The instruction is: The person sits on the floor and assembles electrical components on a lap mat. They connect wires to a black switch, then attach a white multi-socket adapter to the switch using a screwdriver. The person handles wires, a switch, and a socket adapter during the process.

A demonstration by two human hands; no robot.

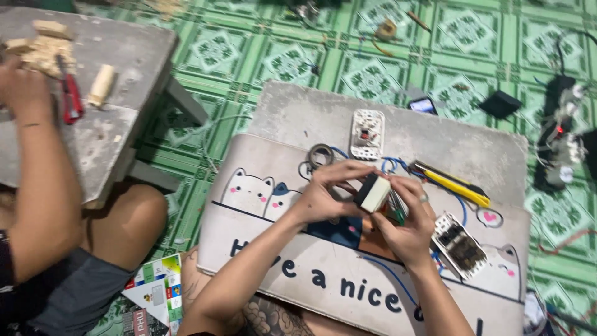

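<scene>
My left hand (328, 190) and my right hand (407, 218) meet over a low grey table (292, 109), both gripping a small white and black switch module (373, 191). Green and red wire ends (398, 213) stick out under it by my right palm. A cream mat with cartoon cats (261, 205) covers the table under my hands. Beyond my fingers lie a white socket plate (367, 134) and a roll of dark tape (321, 154). A second socket frame (459, 244) rests by my right wrist, with blue wire (388, 165) looping around.
A yellow utility knife (451, 182) lies right of my hands. Another person sits at the left, hand (22, 87) on wooden blocks (43, 50) beside red pliers (71, 96) on a second table. A power strip (556, 140) and a phone (423, 106) lie on the green tiled floor.
</scene>
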